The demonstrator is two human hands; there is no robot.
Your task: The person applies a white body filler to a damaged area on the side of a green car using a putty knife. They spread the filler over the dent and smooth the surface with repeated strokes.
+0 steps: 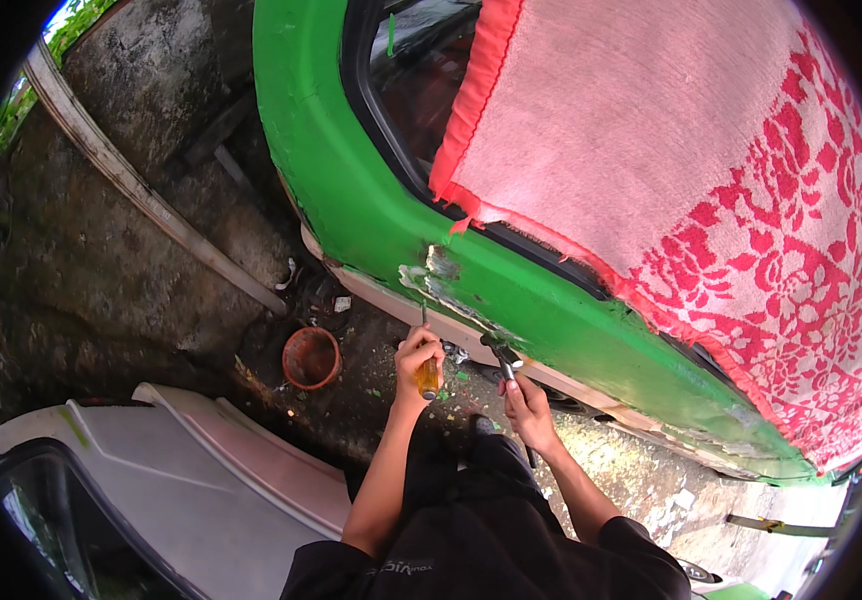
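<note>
My left hand [418,362] is closed round a screwdriver with an amber handle [427,379]. Its thin shaft points up toward the lower side of a green vehicle body [351,215], near a patch of chipped, bare paint [439,270]. Whether the tip touches the panel I cannot tell. In my right hand [528,408] is a hammer [504,355], gripped by its handle with the dark head up beside the panel's lower edge. The two tools are apart. Below the green paint runs a pale, scraped strip [391,292].
A pink and red patterned towel [651,150] drapes over the vehicle's windows. On the ground, left of my hands, stands a reddish-brown pot [311,358] among paint flakes. A light-coloured car body [191,460] is close at lower left. A long metal bar [151,200] slants across the upper left.
</note>
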